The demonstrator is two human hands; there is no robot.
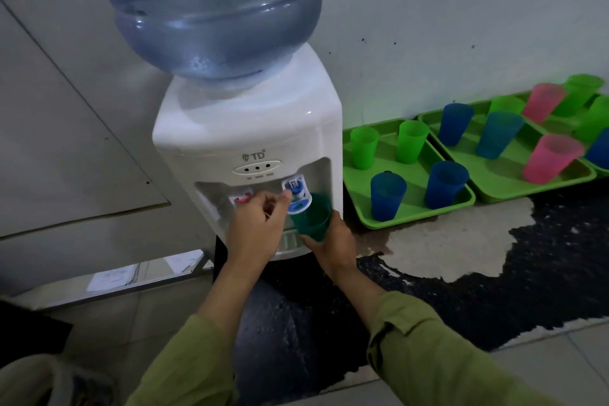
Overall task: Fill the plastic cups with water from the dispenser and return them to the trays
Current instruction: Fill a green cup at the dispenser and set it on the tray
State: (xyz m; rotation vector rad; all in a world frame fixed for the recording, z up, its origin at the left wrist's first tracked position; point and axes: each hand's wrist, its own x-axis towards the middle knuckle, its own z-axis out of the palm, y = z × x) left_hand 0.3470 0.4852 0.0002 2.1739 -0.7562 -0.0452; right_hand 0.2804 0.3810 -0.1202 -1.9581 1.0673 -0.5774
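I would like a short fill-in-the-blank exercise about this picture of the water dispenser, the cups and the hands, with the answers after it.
1. The right hand holds a ____ cup under the blue tap.
2. The left hand reaches to the ____ tap.
3. The nearest tray holds two green cups and two ____ cups.
4. The big bottle stands on top of the ____.

Answers: green; blue; blue; dispenser

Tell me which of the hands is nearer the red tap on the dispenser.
Left. The left hand sits directly in front of the red tap, fingers reaching toward the blue tap. The right hand is further right, holding the green cup under the blue tap.
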